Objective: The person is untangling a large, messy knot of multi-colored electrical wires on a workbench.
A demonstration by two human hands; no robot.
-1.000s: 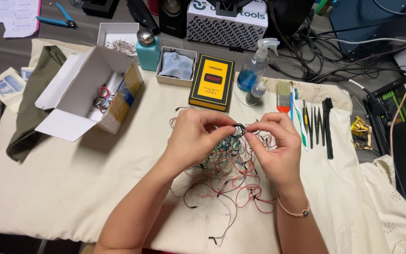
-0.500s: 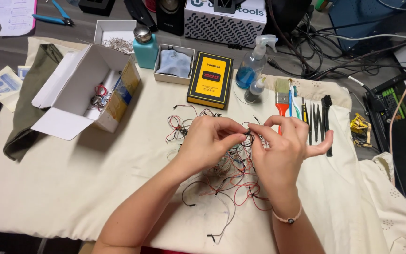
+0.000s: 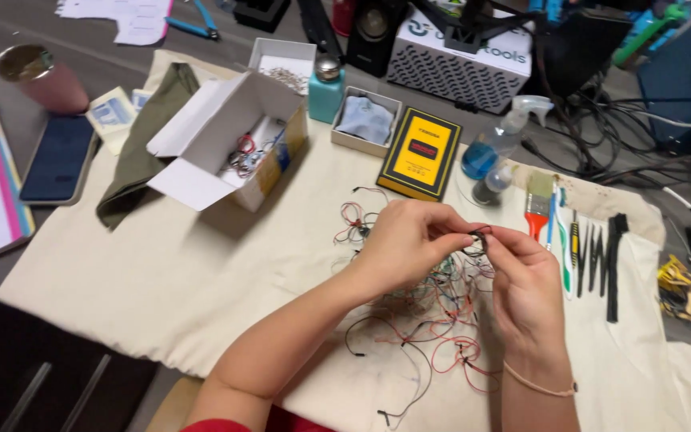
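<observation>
Near the middle of the frame, the left hand (image 3: 397,244) and right hand (image 3: 525,280) meet; their fingers are pinched nearly shut on one thin wire (image 3: 477,240), lifted so it pulls free of the heap. The wires (image 3: 433,320) lie tangled below on the soft cream cloth (image 3: 161,280); they are red and black, bendy and looped.

Two bare forearms, no sleeves over them. Left hand (image 3: 401,244) bare, no rings or watch seen. Right hand (image 3: 525,284) bare too; thin pale cord bracelet (image 3: 539,387) round the right wrist. Bit of red clothing (image 3: 237,422) at bottom edge, by the left elbow. Nails short, unpainted as far as visible.
</observation>
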